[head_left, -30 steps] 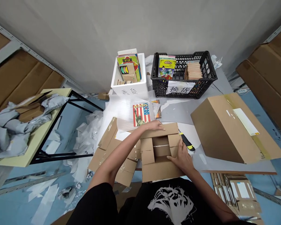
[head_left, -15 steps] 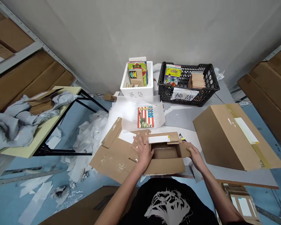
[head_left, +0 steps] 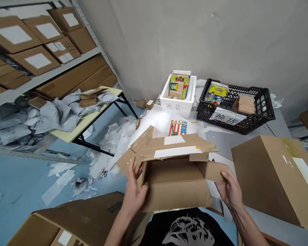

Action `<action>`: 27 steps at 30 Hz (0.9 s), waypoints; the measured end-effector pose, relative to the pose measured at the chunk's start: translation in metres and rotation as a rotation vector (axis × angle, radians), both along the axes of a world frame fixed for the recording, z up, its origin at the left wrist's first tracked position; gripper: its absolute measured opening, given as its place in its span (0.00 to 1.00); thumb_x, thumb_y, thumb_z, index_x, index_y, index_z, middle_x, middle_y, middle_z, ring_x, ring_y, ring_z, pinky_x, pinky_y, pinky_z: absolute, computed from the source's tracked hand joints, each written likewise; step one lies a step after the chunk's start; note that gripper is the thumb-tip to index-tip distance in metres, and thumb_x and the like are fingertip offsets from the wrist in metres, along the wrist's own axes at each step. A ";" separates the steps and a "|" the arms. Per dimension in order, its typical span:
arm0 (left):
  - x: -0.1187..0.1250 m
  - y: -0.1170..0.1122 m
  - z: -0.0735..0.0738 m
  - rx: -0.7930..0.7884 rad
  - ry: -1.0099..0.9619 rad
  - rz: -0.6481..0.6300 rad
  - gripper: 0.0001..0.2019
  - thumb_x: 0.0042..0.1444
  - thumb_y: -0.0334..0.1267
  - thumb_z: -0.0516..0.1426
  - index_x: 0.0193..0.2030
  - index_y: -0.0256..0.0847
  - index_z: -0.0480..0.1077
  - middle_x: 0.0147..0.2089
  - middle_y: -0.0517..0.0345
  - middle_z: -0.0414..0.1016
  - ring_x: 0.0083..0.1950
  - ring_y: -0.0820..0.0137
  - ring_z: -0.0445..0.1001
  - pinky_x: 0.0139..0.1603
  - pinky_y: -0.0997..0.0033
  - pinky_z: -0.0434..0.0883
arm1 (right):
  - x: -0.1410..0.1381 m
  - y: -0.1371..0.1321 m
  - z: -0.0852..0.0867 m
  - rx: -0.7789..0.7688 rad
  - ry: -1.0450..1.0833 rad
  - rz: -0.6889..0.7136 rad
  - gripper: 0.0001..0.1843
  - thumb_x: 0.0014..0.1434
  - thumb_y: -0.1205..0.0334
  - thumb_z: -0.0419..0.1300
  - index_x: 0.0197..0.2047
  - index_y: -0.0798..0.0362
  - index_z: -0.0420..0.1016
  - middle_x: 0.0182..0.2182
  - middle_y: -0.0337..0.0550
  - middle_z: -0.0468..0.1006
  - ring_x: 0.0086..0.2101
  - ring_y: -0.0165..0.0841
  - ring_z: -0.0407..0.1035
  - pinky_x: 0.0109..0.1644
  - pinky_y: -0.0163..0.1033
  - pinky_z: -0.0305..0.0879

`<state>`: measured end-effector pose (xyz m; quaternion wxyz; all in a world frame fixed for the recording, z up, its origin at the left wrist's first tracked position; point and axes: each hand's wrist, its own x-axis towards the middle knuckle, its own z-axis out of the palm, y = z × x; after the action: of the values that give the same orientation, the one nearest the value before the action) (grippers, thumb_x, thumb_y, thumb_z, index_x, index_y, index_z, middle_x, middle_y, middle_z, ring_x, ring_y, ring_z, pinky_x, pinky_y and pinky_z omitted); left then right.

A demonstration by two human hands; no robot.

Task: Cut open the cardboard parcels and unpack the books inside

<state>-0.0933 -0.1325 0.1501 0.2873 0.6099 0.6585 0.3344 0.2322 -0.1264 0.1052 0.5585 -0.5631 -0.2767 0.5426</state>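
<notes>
An open cardboard box (head_left: 176,181) with its flaps spread is held up in front of my chest. My left hand (head_left: 135,193) grips its left wall, thumb inside, fingers outside. My right hand (head_left: 229,189) is closed on the right side flap. The inside of the box looks bare. Behind it a book with a striped flag cover (head_left: 177,127) lies on white wrapping on the table (head_left: 269,222).
A large closed carton (head_left: 274,177) stands at right. At the back are a white foam box (head_left: 179,99) of books and a black crate (head_left: 236,107) with books. Flattened cardboard (head_left: 138,147) lies left of the box, another carton (head_left: 74,222) below left. A side table (head_left: 92,114) carries grey bags; shelves at left hold boxes.
The box has been lifted and tilted toward me with its flaps opened wide. My left hand moved from the top to the left wall. My view swung to the left.
</notes>
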 end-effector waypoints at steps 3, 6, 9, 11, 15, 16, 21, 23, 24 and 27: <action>-0.035 -0.019 0.027 0.065 0.143 0.056 0.28 0.59 0.38 0.47 0.68 0.46 0.53 0.63 0.55 0.67 0.63 0.61 0.65 0.63 0.59 0.65 | -0.031 0.033 -0.007 0.099 0.061 0.044 0.20 0.55 0.54 0.54 0.49 0.50 0.71 0.47 0.48 0.77 0.47 0.42 0.70 0.50 0.47 0.67; -0.043 -0.029 0.037 0.156 0.296 -0.007 0.27 0.61 0.36 0.46 0.68 0.48 0.53 0.64 0.58 0.66 0.63 0.62 0.66 0.62 0.61 0.66 | -0.067 0.067 -0.029 0.144 0.078 0.077 0.22 0.53 0.55 0.53 0.51 0.50 0.69 0.48 0.46 0.76 0.49 0.41 0.69 0.51 0.47 0.66; -0.026 -0.029 0.019 0.211 0.424 -0.200 0.33 0.59 0.28 0.43 0.71 0.47 0.41 0.69 0.57 0.55 0.68 0.64 0.57 0.65 0.61 0.62 | -0.106 0.088 -0.061 0.102 0.133 0.149 0.25 0.50 0.56 0.54 0.53 0.48 0.68 0.49 0.44 0.76 0.50 0.40 0.69 0.53 0.48 0.66; -0.011 -0.024 -0.010 0.190 0.513 -0.275 0.37 0.55 0.24 0.42 0.72 0.44 0.35 0.71 0.54 0.49 0.71 0.63 0.50 0.67 0.58 0.60 | -0.129 0.093 -0.084 0.032 0.192 0.204 0.24 0.50 0.54 0.53 0.51 0.47 0.69 0.48 0.43 0.77 0.51 0.40 0.69 0.53 0.48 0.66; 0.003 -0.012 -0.084 0.061 0.660 -0.318 0.43 0.46 0.16 0.39 0.71 0.38 0.37 0.70 0.46 0.50 0.71 0.61 0.45 0.67 0.49 0.56 | -0.152 0.094 -0.121 -0.203 0.296 0.310 0.18 0.52 0.50 0.51 0.41 0.49 0.73 0.37 0.46 0.81 0.46 0.42 0.72 0.47 0.49 0.70; 0.001 -0.011 -0.100 0.033 0.695 -0.304 0.42 0.46 0.16 0.39 0.71 0.36 0.39 0.70 0.44 0.49 0.71 0.60 0.44 0.67 0.46 0.54 | -0.152 0.096 -0.127 -0.241 0.307 0.316 0.17 0.52 0.50 0.51 0.38 0.49 0.73 0.35 0.46 0.81 0.44 0.43 0.73 0.46 0.49 0.70; -0.024 -0.025 -0.145 -0.012 0.732 -0.254 0.43 0.46 0.14 0.38 0.71 0.37 0.39 0.70 0.43 0.48 0.71 0.62 0.39 0.68 0.46 0.51 | -0.134 0.114 -0.146 -0.301 0.327 0.266 0.17 0.55 0.47 0.48 0.33 0.49 0.70 0.32 0.47 0.81 0.40 0.41 0.75 0.46 0.50 0.71; -0.035 -0.036 -0.156 -0.058 0.684 -0.254 0.45 0.44 0.14 0.38 0.71 0.39 0.36 0.70 0.45 0.48 0.71 0.65 0.40 0.68 0.50 0.54 | -0.128 0.121 -0.149 -0.311 0.328 0.258 0.17 0.55 0.46 0.50 0.34 0.49 0.70 0.34 0.46 0.81 0.41 0.40 0.75 0.46 0.49 0.71; -0.040 -0.042 -0.162 -0.090 0.650 -0.253 0.45 0.43 0.14 0.38 0.71 0.40 0.35 0.71 0.46 0.48 0.71 0.66 0.41 0.68 0.53 0.55 | -0.127 0.123 -0.149 -0.317 0.325 0.256 0.15 0.54 0.48 0.53 0.35 0.49 0.70 0.34 0.46 0.81 0.41 0.39 0.76 0.46 0.48 0.72; -0.050 -0.057 -0.184 -0.198 0.530 -0.220 0.46 0.42 0.15 0.40 0.71 0.41 0.36 0.71 0.49 0.48 0.70 0.69 0.47 0.68 0.57 0.54 | -0.126 0.115 -0.149 -0.340 0.309 0.261 0.11 0.49 0.58 0.61 0.37 0.48 0.68 0.35 0.41 0.81 0.39 0.36 0.76 0.45 0.45 0.73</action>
<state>-0.1436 -0.1891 -0.0343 0.1979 0.7127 0.6699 0.0647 0.1066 -0.0116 -0.0437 0.4170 -0.5188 -0.1632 0.7282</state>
